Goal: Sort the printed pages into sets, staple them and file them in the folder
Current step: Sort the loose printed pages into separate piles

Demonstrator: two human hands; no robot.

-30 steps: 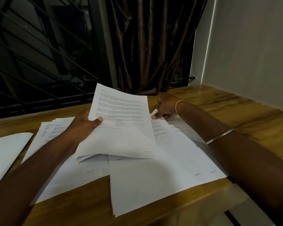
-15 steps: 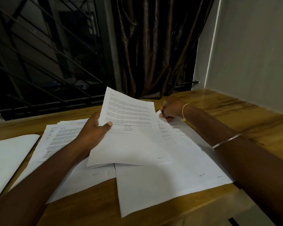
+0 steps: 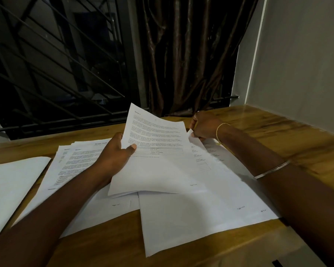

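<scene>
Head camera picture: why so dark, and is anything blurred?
Head view: dim light, the white printed sheets in the left hand brightest; print smeared on the white table-top page that the right hand pinches; grey wall corner leans, wide-angle distortion.

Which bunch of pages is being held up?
The middle bunch, gripped by the left hand, its far edge raised. The left pile and the right pile lie flat on the table.

A brown curtain (image 3: 191,54) hangs beside the window grille (image 3: 56,64).
</scene>
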